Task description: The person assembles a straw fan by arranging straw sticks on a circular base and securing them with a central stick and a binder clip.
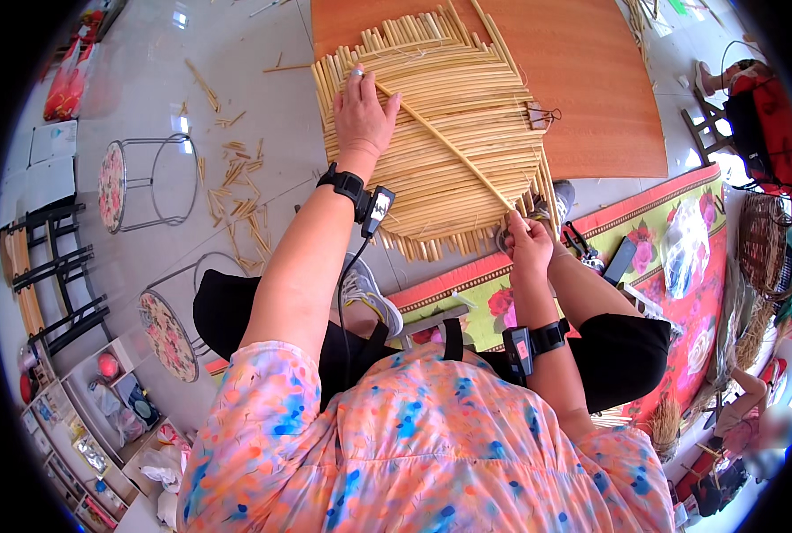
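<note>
While two flower-seated stools (111, 186) stand at our far left, short stick scraps (240, 169) lie scattered on the grey floor (276, 155) beside them. Our left hand (365, 111) lies palm-down over the upper left of the panel of pale sticks (440, 164), thumb spread from the fingers; whether it presses the loose stick we cannot tell. That stick (445, 144) runs diagonally down across the panel to our right hand (529, 242), which pinches its lower end. A dark clip (549, 115) sits on the panel's right edge. Partly under the panel, the brown desk (600, 89) extends rightward; below, a dark phone (620, 260) rests on a flowered mat (698, 197).
</note>
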Action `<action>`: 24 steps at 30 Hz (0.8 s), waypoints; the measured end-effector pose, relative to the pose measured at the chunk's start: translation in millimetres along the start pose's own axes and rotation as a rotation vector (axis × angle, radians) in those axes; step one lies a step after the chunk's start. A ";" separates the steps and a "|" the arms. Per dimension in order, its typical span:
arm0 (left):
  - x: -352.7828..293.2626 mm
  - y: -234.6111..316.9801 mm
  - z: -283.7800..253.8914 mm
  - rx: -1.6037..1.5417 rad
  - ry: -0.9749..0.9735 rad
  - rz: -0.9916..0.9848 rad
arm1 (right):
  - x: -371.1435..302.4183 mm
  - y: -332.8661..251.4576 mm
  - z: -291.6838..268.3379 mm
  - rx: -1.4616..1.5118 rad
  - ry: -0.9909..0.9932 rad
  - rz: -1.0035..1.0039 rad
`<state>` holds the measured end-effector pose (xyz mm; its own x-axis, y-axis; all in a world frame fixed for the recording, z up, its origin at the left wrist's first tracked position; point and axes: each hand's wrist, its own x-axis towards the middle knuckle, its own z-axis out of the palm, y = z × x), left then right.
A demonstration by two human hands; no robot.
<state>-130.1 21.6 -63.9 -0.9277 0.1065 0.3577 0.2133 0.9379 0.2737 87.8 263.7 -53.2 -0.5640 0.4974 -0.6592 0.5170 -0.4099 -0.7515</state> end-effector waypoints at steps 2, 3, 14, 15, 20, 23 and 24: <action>-0.1 -1.4 0.9 0.004 0.004 0.002 | 0.3 -0.9 0.7 -0.017 0.000 0.006; -1.0 -1.8 1.2 0.006 0.008 0.006 | -0.1 -1.3 0.7 -0.026 -0.001 0.009; -0.4 0.0 -0.6 -0.009 0.005 -0.010 | 0.3 -1.4 0.1 -0.038 -0.024 -0.007; -0.4 0.1 -0.9 -0.013 0.000 -0.016 | 0.5 -1.5 0.3 -0.043 -0.022 -0.006; -0.4 1.9 -3.3 -0.012 -0.012 -0.030 | -0.9 -2.7 1.8 -0.055 -0.007 -0.008; -1.0 0.9 -2.4 -0.010 0.003 -0.022 | -1.6 -3.2 2.2 -0.074 0.003 -0.006; -1.3 0.2 -2.2 -0.007 0.007 -0.022 | -1.9 -3.1 2.6 -0.077 0.002 -0.006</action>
<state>-128.2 20.9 -62.4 -0.9300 0.0839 0.3577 0.1953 0.9375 0.2880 85.7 262.1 -49.7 -0.5663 0.5012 -0.6543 0.5612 -0.3469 -0.7514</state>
